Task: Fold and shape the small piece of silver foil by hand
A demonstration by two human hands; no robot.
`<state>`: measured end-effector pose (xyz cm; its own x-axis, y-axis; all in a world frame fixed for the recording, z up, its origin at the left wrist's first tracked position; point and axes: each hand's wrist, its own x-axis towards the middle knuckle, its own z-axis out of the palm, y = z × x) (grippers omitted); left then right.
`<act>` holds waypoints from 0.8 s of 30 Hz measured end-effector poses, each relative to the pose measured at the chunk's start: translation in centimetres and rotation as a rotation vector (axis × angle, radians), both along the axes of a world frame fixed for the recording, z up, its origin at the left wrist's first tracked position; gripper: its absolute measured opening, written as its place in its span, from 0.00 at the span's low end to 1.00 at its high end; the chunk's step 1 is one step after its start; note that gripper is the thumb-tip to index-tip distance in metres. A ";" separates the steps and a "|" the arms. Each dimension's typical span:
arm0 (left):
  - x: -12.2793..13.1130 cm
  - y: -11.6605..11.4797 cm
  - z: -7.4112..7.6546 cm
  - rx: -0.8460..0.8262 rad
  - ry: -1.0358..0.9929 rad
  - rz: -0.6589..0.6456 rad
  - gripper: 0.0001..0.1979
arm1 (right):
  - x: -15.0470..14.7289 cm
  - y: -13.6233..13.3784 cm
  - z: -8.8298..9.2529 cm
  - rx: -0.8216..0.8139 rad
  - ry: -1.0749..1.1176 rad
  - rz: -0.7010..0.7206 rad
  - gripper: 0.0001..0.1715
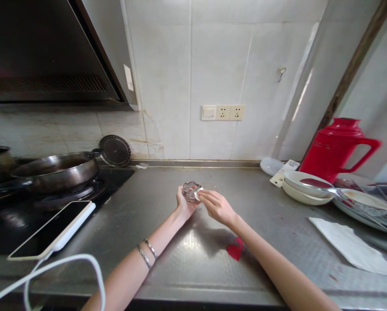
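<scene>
Above the middle of the steel counter [154, 185], my left hand [185, 206] is wrapped round a small clear glass dish [189, 190] with a wavy rim, tilted toward me. My right hand [216, 206] pinches a small white piece of tissue or cloth [198, 194] against the right side of the dish's rim. The fingertips of my right hand hide part of the white piece. Two bracelets circle my left wrist.
Left are a stove with a steel pan [60, 172], a phone [51, 233] and its white cable. On the right stand a red jug [332, 149], stacked bowls [305, 194], plates and a white paper [351, 246]. A red patch [235, 249] lies near the front.
</scene>
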<state>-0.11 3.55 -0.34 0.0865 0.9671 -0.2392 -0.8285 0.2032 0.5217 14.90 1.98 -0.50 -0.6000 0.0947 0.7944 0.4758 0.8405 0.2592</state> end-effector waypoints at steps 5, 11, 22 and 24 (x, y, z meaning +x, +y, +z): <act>0.3 0.0 -0.2 -0.014 -0.006 -0.041 0.20 | 0.2 0.1 0.2 -0.007 0.052 -0.045 0.21; 0.4 -0.1 -0.3 0.055 -0.035 -0.082 0.18 | -0.5 -0.4 0.2 -0.119 0.075 -0.027 0.16; 0.8 -0.2 -0.2 0.122 -0.041 -0.123 0.14 | 0.5 0.0 2.3 -0.267 -0.042 -0.056 0.08; 0.5 -0.1 -0.1 0.161 -0.046 -0.183 0.14 | 0.7 -0.2 2.9 -0.315 -0.048 -0.051 0.10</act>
<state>0.40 3.46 -0.40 0.2707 0.9597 -0.0751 -0.8092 0.2691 0.5223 15.60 1.83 2.37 -0.6243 0.3617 0.6924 0.5126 0.8585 0.0136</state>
